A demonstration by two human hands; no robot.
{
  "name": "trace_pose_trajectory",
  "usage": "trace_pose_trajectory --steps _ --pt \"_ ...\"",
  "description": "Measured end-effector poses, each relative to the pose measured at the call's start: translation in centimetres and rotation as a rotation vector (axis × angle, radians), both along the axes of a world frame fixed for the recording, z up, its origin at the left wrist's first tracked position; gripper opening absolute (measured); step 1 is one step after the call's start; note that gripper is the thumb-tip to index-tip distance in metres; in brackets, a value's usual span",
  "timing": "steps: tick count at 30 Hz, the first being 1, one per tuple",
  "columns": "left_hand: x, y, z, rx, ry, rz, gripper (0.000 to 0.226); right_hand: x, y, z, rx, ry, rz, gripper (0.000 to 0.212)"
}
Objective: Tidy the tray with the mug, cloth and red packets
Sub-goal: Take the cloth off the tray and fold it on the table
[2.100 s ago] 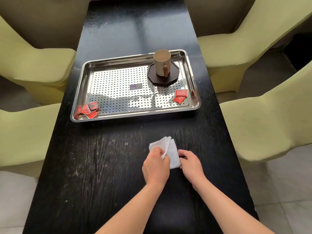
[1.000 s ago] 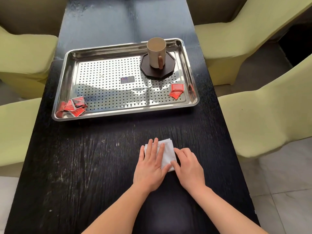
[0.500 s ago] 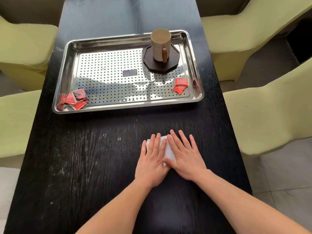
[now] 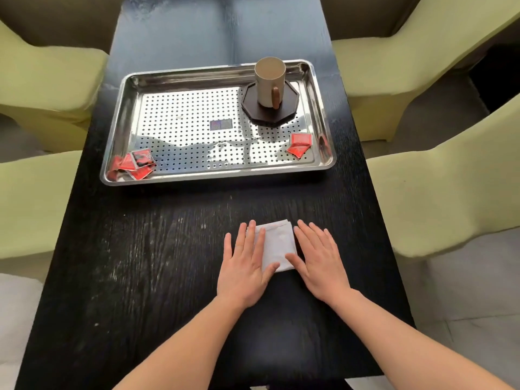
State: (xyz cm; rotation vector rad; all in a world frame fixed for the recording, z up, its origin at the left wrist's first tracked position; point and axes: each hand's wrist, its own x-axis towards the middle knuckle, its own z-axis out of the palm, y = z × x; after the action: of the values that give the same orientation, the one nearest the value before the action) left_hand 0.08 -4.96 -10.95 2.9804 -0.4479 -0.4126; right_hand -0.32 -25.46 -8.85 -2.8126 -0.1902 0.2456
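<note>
Left hand (image 4: pixel 244 267) and right hand (image 4: pixel 320 263): both flat, palms down, fingers straight, nothing gripped. Left fingers lie over the left edge of the cloth; the right hand lies along its right edge, thumb on the near corner.
Desk (image 4: pixel 135 263): black wood grain.
Tray (image 4: pixel 119 122): perforated steel, on the far half of the desk.
Coaster (image 4: pixel 289 104): dark, octagonal, in the tray's far right corner.
Mug (image 4: pixel 268 80): beige, upright on the coaster, handle toward the camera.
Cloth (image 4: pixel 277 244): white, folded square, on the desk well short of the tray.
Red packets: a cluster (image 4: pixel 132 164) in the tray's near left corner, a pair (image 4: pixel 300 143) near right.
</note>
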Motion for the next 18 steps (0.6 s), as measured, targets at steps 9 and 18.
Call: trace_pose_trajectory --steps 9,18 --pt "-1.5 5.6 0.3 0.092 0.097 0.233 0.08 -1.4 1.9 0.9 0.008 0.089 -0.301 0.051" --pt "-0.7 10.2 0.2 0.109 0.149 0.459 0.078 0.8 4.1 2.0 0.101 0.323 -0.522 0.038"
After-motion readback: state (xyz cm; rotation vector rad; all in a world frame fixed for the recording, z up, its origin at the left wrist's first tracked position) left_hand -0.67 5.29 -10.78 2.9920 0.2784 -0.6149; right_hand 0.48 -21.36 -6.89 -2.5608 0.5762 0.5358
